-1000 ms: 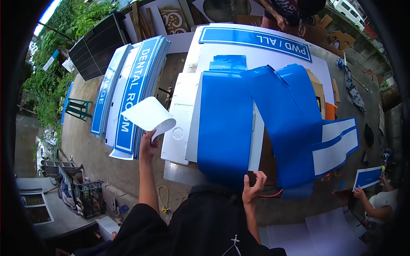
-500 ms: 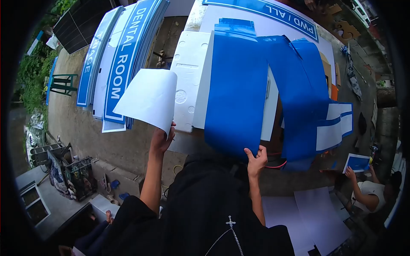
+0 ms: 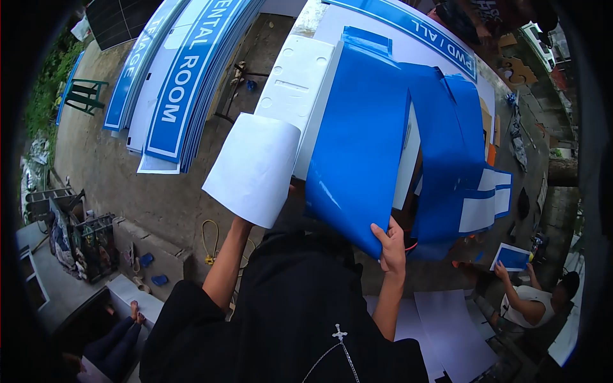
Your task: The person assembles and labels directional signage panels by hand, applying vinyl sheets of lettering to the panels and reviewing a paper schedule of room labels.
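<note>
A wide blue sheet [image 3: 357, 140] hangs over the near edge of the work surface, beside a white foam block [image 3: 290, 83]. My right hand [image 3: 391, 246] pinches the sheet's lower right corner between thumb and fingers. A curled white sheet [image 3: 255, 166] stands in front of my left hand [image 3: 241, 225], which is mostly covered by it; only the wrist side shows, and its fingers are hidden. To the right, a second blue piece [image 3: 447, 140] lies draped and creased, with white-backed strips [image 3: 488, 201] at its end.
Stacked blue-and-white sign panels [image 3: 185, 83] stand at the upper left. A PWD / ALL sign [image 3: 415, 32] lies at the far side. A co-worker [image 3: 533, 306] at the right holds a small blue panel [image 3: 513, 256]. A green stool [image 3: 85, 96] stands at the far left.
The white sheet has moved right and now covers my left hand's fingers. The blue sheet's lower corner has shifted down with my right hand. The camera view has shifted slightly.
</note>
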{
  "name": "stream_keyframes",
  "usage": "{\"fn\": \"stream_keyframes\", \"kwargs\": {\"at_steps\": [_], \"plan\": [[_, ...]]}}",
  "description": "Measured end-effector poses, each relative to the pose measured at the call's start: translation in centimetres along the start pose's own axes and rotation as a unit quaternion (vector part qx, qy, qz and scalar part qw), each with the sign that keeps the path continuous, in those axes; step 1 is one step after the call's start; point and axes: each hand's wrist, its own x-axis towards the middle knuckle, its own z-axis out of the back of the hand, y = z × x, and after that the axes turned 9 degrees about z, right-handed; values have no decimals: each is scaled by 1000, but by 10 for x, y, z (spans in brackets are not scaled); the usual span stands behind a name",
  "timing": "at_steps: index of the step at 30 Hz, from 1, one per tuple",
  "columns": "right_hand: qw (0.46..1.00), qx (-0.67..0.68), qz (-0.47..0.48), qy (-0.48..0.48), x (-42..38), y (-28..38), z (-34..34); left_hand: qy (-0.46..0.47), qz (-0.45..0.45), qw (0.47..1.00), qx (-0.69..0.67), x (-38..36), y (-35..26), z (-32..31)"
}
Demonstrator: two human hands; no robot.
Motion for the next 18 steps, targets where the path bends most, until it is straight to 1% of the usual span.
{"fn": "stream_keyframes", "kwargs": {"at_steps": [1,2,5,6,7,9,10,13,14,17,18], "plan": [[999,28,-9,19,1,1,-6,-5,-4,1000,0,-2,3,5],[999,21,-4,36,2,1,-11,-5,-5,1000,-1,-3,4,7],[997,-56,38,25,8,-14,-10,-15,-10,1000,7,-6,13,9],[995,-90,34,-11,9,-18,-7,-18,-10,1000,12,-5,18,8],[987,-145,58,-40,10,-28,0,-20,-10,1000,17,-2,23,5],[956,-253,110,-98,15,-53,19,-25,-10,999,32,7,34,-1],[933,-309,125,-136,17,-66,26,-26,-10,999,40,11,37,-5],[901,-315,204,-216,27,-83,19,-26,-12,997,64,27,49,-14],[944,-225,171,-169,31,-81,21,-28,-12,997,70,30,52,-16],[959,-238,94,-125,35,-74,28,-28,-16,995,92,42,53,-18],[964,-215,111,-111,37,-74,28,-31,-19,994,100,45,52,-17]]}}
